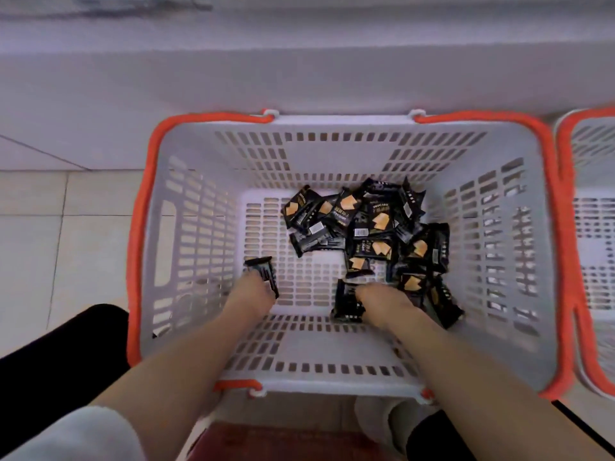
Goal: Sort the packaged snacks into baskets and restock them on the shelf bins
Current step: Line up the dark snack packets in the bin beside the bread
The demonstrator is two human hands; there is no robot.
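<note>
A white slotted basket (199,234) with orange handles stands on the floor below me. Several black snack packets (369,227) with orange cracker pictures lie heaped at its bottom, toward the back right. Both my arms reach down inside. My left hand (254,292) grips one black packet (263,271) near the bottom left of the basket floor. My right hand (386,302) lies on the near edge of the pile, its fingers curled around another black packet (346,301). The fingertips of both hands are partly hidden.
A second white basket with orange handles (592,201) stands touching distance to the right, cut off by the frame. A pale shelf base (299,78) runs along the back. Tiled floor (50,227) lies left. My knees and a white shoe (376,417) sit beneath.
</note>
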